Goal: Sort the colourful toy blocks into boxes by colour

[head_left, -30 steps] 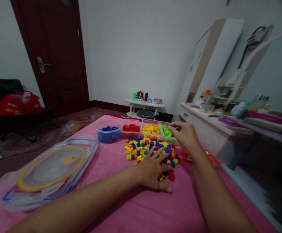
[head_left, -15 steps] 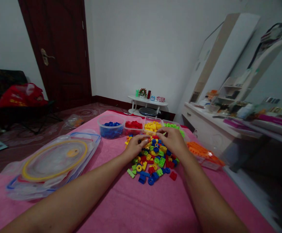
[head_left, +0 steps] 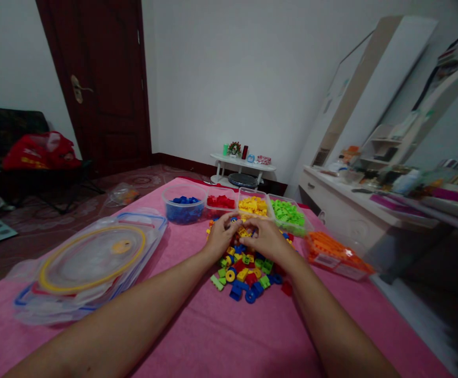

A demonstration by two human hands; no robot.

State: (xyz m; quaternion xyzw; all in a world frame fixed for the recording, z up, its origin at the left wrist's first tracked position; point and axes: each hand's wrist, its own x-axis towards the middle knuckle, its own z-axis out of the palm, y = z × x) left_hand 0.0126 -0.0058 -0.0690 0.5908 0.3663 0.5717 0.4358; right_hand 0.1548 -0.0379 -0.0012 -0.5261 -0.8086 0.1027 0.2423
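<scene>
Above the far part of a mixed pile of toy building bricks (head_left: 248, 275), both hands are close together. The fingers of my left hand (head_left: 220, 239) are bent, with thumb and forefinger nearly meeting around something small and bluish that I cannot make out. My right hand (head_left: 270, 239) curves over the pile from the right, its thumb and forefinger apart, with yellow bricks showing between them. Behind the hands stand clear tubs: a round one of blue bricks (head_left: 184, 209), then boxes of red bricks (head_left: 221, 202), yellow bricks (head_left: 253, 205) and green bricks (head_left: 287, 211).
A clear box of orange pieces (head_left: 333, 252) stands right of the pile. Stacked plastic lids (head_left: 91, 262) lie at the left on the pink cloth (head_left: 213, 336). A white dresser (head_left: 339, 197) is beyond the right edge, a low white shelf (head_left: 242, 162) against the wall.
My right hand has drawn back from the green box to the pile, lower and nearer my left hand. My left fingers have closed more. The whole view has shifted slightly.
</scene>
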